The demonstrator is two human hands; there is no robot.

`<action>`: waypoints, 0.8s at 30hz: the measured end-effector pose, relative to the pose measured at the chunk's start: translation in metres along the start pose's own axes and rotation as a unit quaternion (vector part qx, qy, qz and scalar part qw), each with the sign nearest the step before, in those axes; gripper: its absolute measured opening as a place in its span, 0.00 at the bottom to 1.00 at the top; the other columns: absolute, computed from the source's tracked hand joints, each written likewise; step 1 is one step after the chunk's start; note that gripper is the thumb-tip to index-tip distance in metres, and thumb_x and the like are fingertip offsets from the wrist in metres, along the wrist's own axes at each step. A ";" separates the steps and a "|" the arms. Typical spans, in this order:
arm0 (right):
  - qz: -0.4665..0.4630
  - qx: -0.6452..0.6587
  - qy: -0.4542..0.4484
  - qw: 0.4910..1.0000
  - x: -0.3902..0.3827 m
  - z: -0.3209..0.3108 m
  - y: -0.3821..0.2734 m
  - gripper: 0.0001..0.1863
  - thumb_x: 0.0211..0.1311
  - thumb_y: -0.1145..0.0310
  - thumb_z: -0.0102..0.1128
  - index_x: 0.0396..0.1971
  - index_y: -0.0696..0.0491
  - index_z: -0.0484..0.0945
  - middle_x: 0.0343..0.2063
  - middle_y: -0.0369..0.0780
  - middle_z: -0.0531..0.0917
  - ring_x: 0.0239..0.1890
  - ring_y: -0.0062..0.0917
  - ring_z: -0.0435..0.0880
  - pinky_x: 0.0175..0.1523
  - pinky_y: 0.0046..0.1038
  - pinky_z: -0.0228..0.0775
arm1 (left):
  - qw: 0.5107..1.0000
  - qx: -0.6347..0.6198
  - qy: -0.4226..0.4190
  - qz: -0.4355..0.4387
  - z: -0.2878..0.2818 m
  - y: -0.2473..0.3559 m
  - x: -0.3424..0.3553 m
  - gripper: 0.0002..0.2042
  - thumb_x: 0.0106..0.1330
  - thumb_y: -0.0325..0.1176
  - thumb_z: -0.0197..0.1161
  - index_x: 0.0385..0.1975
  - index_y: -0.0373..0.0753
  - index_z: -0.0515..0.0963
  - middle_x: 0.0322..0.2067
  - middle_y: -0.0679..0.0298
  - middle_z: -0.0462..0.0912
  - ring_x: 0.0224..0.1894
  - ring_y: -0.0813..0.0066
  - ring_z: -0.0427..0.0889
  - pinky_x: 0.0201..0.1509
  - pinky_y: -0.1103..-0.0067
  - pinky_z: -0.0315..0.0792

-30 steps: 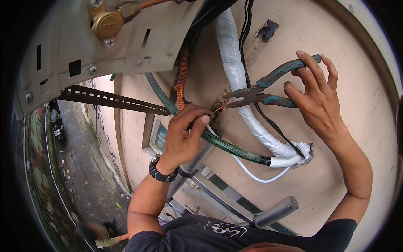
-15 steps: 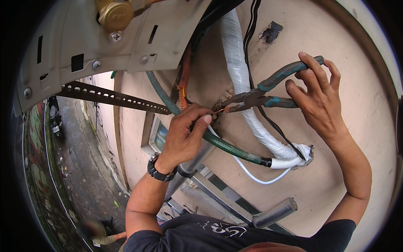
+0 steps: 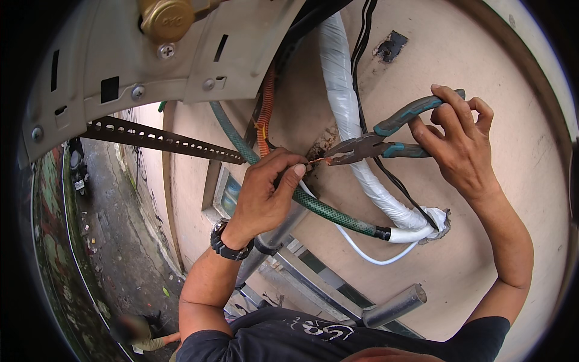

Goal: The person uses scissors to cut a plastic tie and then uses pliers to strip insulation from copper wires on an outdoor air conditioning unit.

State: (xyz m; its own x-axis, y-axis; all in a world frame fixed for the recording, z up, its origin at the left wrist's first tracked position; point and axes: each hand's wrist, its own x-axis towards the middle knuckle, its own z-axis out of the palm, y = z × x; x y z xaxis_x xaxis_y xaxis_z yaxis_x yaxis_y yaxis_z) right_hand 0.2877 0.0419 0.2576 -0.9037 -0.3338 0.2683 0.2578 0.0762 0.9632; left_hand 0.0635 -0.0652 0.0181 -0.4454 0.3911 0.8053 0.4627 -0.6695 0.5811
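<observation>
Pinched between the thumb and fingers of my left hand (image 3: 268,193) is a thin wire with a bare copper end (image 3: 319,161). My right hand (image 3: 461,148) grips the grey and teal handles of combination pliers (image 3: 365,146). The jaws are closed at the tip of the copper strands, just right of my left fingertips. A green braided hose (image 3: 335,216) passes beside my left hand and runs into a white pipe at the wall. Orange corrugated conduit (image 3: 263,123) comes down above the left hand. My fingers hide part of the wire.
A beige metal casing (image 3: 187,78) with a brass cap (image 3: 169,23) overhangs the upper left. Below it lies a perforated bracket (image 3: 163,140). A white-wrapped pipe (image 3: 339,90) and black cables (image 3: 356,75) run down the wall. A metal railing (image 3: 395,306) stands near my body; a person (image 3: 136,332) is far below.
The plier jaws, apart before, have closed on the copper end. The upper handle and my right fingers have dropped slightly. My left hand stays in place.
</observation>
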 end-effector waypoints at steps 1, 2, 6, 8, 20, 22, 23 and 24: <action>0.000 -0.003 -0.003 1.000 0.000 0.000 0.000 0.09 0.62 0.63 0.70 0.39 0.31 0.81 0.47 0.31 0.81 0.70 0.20 0.71 0.71 0.40 0.54 | 1.000 0.002 -0.001 0.001 0.000 0.000 0.000 0.11 0.78 0.35 0.62 0.44 0.31 0.82 0.33 0.61 0.80 0.35 0.73 0.77 0.42 0.76 0.71; 0.001 -0.003 -0.002 1.000 0.000 0.000 0.000 0.09 0.62 0.63 0.70 0.39 0.31 0.81 0.48 0.31 0.81 0.70 0.20 0.71 0.71 0.40 0.54 | 1.000 0.004 -0.001 0.003 0.000 -0.001 0.000 0.11 0.78 0.35 0.62 0.44 0.31 0.82 0.33 0.61 0.80 0.35 0.73 0.77 0.42 0.76 0.71; 0.001 -0.005 -0.002 1.000 -0.001 0.000 -0.001 0.09 0.62 0.63 0.69 0.39 0.31 0.81 0.48 0.31 0.81 0.70 0.20 0.71 0.71 0.41 0.54 | 1.000 0.010 -0.001 0.005 0.001 0.002 0.001 0.11 0.77 0.35 0.62 0.43 0.31 0.82 0.33 0.61 0.80 0.35 0.72 0.76 0.41 0.76 0.71; 0.000 -0.007 -0.003 1.000 -0.003 0.000 -0.001 0.08 0.63 0.62 0.69 0.39 0.31 0.81 0.48 0.31 0.80 0.70 0.20 0.71 0.71 0.41 0.54 | 1.000 0.015 -0.003 0.000 0.000 0.003 0.001 0.11 0.77 0.35 0.62 0.43 0.31 0.82 0.32 0.61 0.80 0.34 0.72 0.76 0.41 0.75 0.71; 0.006 -0.010 0.004 1.000 -0.004 -0.001 -0.001 0.07 0.64 0.63 0.68 0.38 0.34 0.80 0.42 0.30 0.79 0.68 0.21 0.73 0.68 0.40 0.56 | 0.999 0.041 -0.011 0.002 0.000 0.006 0.002 0.12 0.77 0.35 0.62 0.43 0.30 0.82 0.31 0.60 0.80 0.34 0.70 0.77 0.40 0.74 0.71; 0.008 -0.018 -0.001 1.000 -0.002 -0.004 -0.001 0.06 0.65 0.61 0.69 0.36 0.34 0.79 0.38 0.28 0.77 0.64 0.20 0.75 0.67 0.38 0.56 | 0.999 0.042 -0.011 0.004 -0.001 0.007 0.003 0.12 0.77 0.35 0.62 0.43 0.30 0.82 0.31 0.59 0.80 0.33 0.70 0.77 0.40 0.74 0.71; 0.008 -0.011 0.003 1.000 -0.002 -0.004 -0.001 0.06 0.65 0.61 0.69 0.36 0.35 0.78 0.37 0.28 0.77 0.63 0.20 0.76 0.66 0.37 0.57 | 0.999 0.041 -0.010 0.007 -0.001 0.007 0.003 0.12 0.77 0.34 0.62 0.43 0.30 0.83 0.31 0.59 0.80 0.33 0.70 0.77 0.40 0.74 0.71; 0.007 -0.005 0.007 1.000 -0.002 -0.004 -0.001 0.06 0.65 0.61 0.69 0.35 0.35 0.78 0.37 0.29 0.77 0.61 0.20 0.77 0.65 0.36 0.57 | 0.999 0.040 -0.008 0.009 -0.001 0.007 0.003 0.11 0.77 0.34 0.62 0.43 0.30 0.83 0.31 0.59 0.80 0.33 0.70 0.77 0.40 0.74 0.71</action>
State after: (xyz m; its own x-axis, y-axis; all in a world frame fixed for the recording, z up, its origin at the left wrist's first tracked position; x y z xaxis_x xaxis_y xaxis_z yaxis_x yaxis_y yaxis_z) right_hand 0.2903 0.0391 0.2564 -0.8955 -0.3450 0.2812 0.2737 0.0715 0.9592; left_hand 0.0650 -0.0690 0.0240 -0.4244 0.3910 0.8167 0.5309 -0.6232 0.5742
